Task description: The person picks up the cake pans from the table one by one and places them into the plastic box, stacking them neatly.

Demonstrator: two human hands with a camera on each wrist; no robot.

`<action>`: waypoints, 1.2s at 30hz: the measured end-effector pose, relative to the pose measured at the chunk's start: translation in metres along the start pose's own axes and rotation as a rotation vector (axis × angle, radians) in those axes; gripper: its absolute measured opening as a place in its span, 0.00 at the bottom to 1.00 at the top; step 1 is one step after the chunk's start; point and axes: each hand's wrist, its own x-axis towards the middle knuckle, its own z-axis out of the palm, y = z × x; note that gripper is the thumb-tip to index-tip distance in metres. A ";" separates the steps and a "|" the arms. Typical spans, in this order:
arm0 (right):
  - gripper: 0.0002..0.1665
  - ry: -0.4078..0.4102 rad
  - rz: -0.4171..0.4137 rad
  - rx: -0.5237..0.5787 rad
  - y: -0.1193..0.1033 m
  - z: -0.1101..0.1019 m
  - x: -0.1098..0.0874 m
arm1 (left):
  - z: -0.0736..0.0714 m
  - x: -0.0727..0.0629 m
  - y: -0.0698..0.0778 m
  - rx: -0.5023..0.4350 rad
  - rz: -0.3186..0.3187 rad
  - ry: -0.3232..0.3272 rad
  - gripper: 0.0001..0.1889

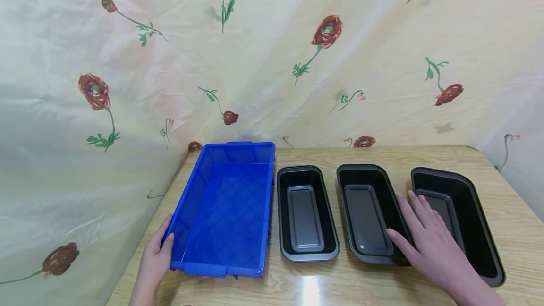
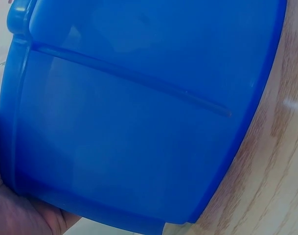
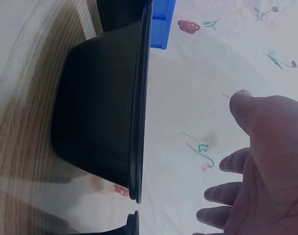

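Observation:
My left hand (image 1: 155,256) grips the near left corner of a blue plastic tray (image 1: 229,211), thumb over the rim. In the left wrist view the tray's outer wall (image 2: 139,122) fills most of the picture, with part of that hand (image 2: 21,215) at its edge. Three dark loaf pans stand to the right: a left pan (image 1: 306,221), a middle pan (image 1: 367,221) and a right pan (image 1: 471,221). Above the gap between the middle and right pans is my right hand (image 1: 429,240), fingers extended. The right wrist view shows this hand (image 3: 271,161) apart from a pan's side (image 3: 100,107).
Everything stands on a light wood-grain table (image 1: 293,287). A pale cloth (image 1: 263,60) printed with red flowers hangs behind the table and along its left side. A small dark edge shows at the bottom of the head view, too little to identify.

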 end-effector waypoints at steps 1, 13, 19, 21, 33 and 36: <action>0.49 -0.002 -0.001 0.000 0.000 0.000 0.000 | 0.000 0.000 0.000 -0.001 -0.002 0.000 0.30; 0.49 0.009 -0.032 0.020 -0.003 -0.001 0.003 | 0.000 0.000 0.001 -0.005 0.002 0.000 0.29; 0.49 0.003 -0.035 0.033 -0.005 -0.001 0.007 | 0.000 0.000 0.000 -0.015 0.004 0.008 0.29; 0.48 -0.007 -0.030 0.037 -0.006 -0.001 0.008 | 0.000 0.000 0.001 -0.019 0.003 0.010 0.30; 0.48 -0.001 -0.049 0.046 -0.011 0.001 0.013 | 0.001 -0.001 0.000 -0.032 -0.003 0.018 0.29; 0.49 -0.004 -0.056 0.051 -0.013 0.001 0.015 | 0.001 -0.001 0.000 -0.034 0.000 0.024 0.29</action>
